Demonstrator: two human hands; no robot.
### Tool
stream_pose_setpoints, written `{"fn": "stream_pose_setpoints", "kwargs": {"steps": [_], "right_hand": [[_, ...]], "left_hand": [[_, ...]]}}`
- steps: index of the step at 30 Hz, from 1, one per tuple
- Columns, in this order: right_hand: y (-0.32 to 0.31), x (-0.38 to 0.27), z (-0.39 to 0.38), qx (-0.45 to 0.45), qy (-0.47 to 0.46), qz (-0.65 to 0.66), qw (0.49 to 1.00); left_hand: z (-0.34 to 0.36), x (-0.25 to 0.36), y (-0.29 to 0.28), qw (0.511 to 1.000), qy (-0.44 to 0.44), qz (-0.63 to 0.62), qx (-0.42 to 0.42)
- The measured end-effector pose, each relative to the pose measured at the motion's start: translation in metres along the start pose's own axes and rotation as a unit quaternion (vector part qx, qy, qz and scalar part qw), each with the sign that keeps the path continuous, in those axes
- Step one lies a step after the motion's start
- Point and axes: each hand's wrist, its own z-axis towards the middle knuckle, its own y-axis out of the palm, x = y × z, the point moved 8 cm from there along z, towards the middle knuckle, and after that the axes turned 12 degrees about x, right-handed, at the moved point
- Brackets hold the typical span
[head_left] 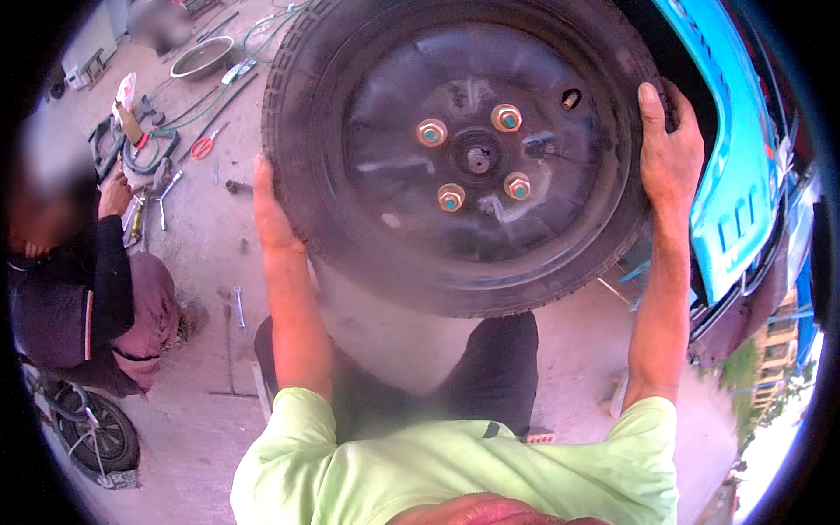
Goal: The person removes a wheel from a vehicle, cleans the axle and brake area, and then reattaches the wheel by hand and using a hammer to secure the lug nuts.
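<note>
A black steel wheel (394,219) with its tyre (297,131) fills the upper middle, its outer face toward me. Several copper-coloured nuts (507,118) with teal stud ends ring its hub (478,158), and a short valve stem (570,99) shows at the upper right of the rim. My left hand (276,210) presses on the tyre's left side, thumb pointing up, its other fingers mostly hidden behind. At the right side, my right hand (672,149) grips the tyre, thumb in front and fingers wrapped over the edge. Close beside it is a blue vehicle body panel (731,219).
At the left a person (109,297) crouches, one hand near tools on the ground. Around lie a spanner (239,308), a red-handled tool (203,146), a Y-shaped metal wrench (164,201) and cables. A round basin (226,42) is farther back; a spoked wheel (129,429) is at lower left.
</note>
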Motion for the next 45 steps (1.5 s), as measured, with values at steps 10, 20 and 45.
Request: {"fn": "stream_pose_setpoints", "kwargs": {"steps": [10, 20, 45], "right_hand": [[-0.024, -0.032, -0.014, 0.110, -0.151, 0.175, 0.967], [-0.069, -0.022, -0.094, 0.021, -0.159, 0.318, 0.934], [-0.051, -0.027, -0.106, -0.016, -0.178, 0.301, 0.937]], "left_hand": [[-0.002, 0.006, -0.001, 0.997, 0.051, 0.034, -0.039], [-0.013, -0.002, -0.016, 0.996, 0.068, 0.051, 0.027], [-0.069, -0.071, -0.069, 0.990, 0.067, 0.043, 0.115]]}}
